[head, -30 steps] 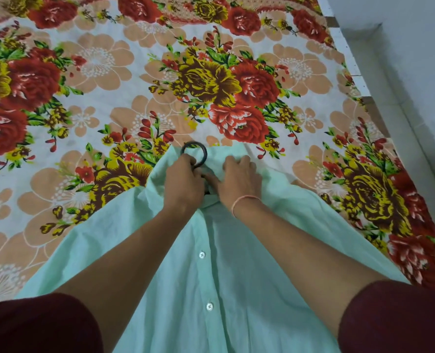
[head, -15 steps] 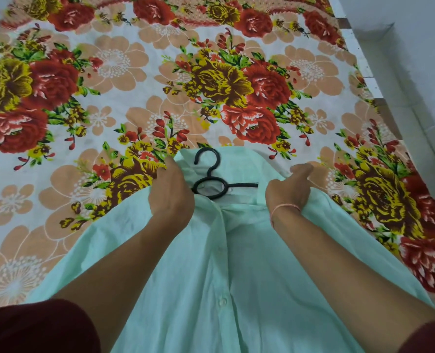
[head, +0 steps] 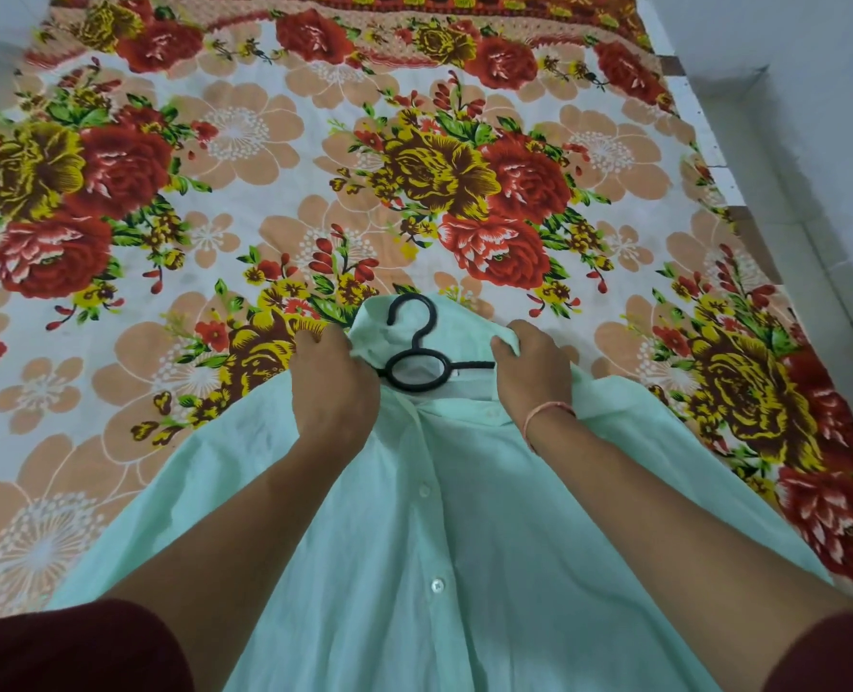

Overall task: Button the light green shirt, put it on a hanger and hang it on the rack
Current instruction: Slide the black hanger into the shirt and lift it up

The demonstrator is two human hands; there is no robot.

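So the light green shirt [head: 464, 566] is lying flat, front up, on the bed. Its collar end sits right between the two grips and the body runs back from them toward the person. A black hanger [head: 416, 348] is tucked inside the neck. Its hook and ring poke out between the grips, and the bar runs off under the right one.

The left grip [head: 332, 387] is curled down, bunching the shoulder cloth beside the ring. The right grip [head: 532, 372] is closed on the collar edge, with a pink thread band [head: 547, 412] on that wrist. Two white buttons [head: 436, 585] show down the front, behind the grips. Everything past the grips is a floral bedsheet [head: 314, 192], and there are maroon sleeves [head: 65, 646] at the near edge.
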